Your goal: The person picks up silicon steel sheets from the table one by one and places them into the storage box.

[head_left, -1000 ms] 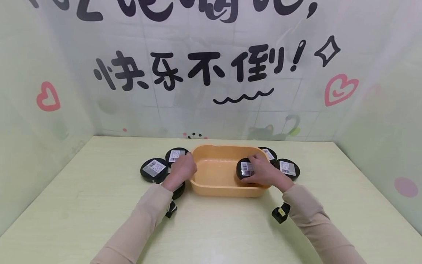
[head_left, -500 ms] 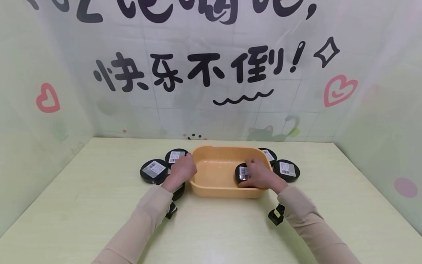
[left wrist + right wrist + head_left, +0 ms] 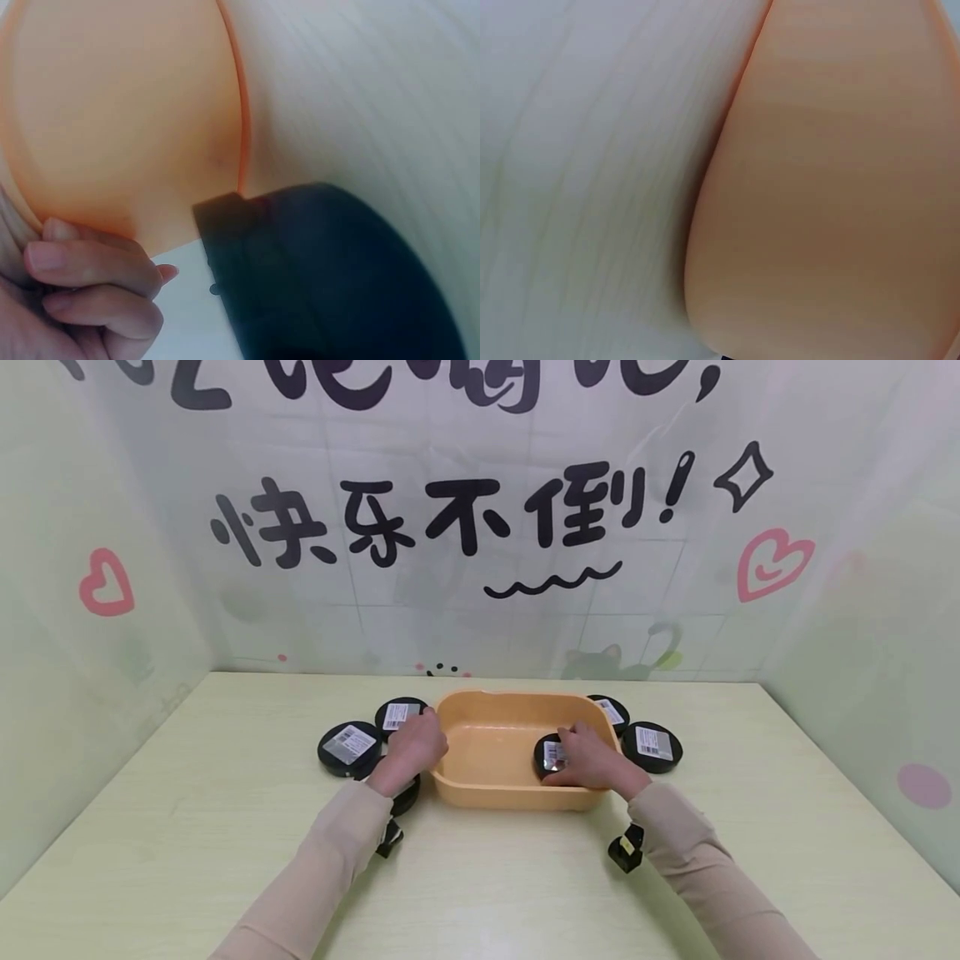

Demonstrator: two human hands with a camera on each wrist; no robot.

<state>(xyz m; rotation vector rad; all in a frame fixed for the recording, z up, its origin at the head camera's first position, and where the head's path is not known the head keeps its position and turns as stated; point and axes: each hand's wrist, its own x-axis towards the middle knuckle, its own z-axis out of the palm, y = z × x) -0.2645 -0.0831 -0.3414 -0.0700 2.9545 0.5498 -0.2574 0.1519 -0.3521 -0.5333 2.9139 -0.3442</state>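
Note:
An orange plastic basin [image 3: 487,797] stands on the table in the head view. At its left end my left hand [image 3: 416,743] grips the rim; the left wrist view shows curled fingers [image 3: 97,266] at the basin's wall. My right hand [image 3: 592,758] reaches over the right end and holds a round black container [image 3: 551,756] with a white label, low inside the basin. Its right side is hidden by the hand. The right wrist view shows the basin's outer wall [image 3: 817,187], not the hand.
Left of the basin lie more round black containers, one labelled container [image 3: 349,746] outermost and another container [image 3: 407,795] partly under the left wrist. On the right are a container [image 3: 652,746] and a half-hidden container [image 3: 611,714]. A printed cloth wall [image 3: 480,635] closes the back.
My right hand has lowered the round black container deeper into the basin, slightly leftward. The left hand has stayed at the rim, and the basin has hardly moved.

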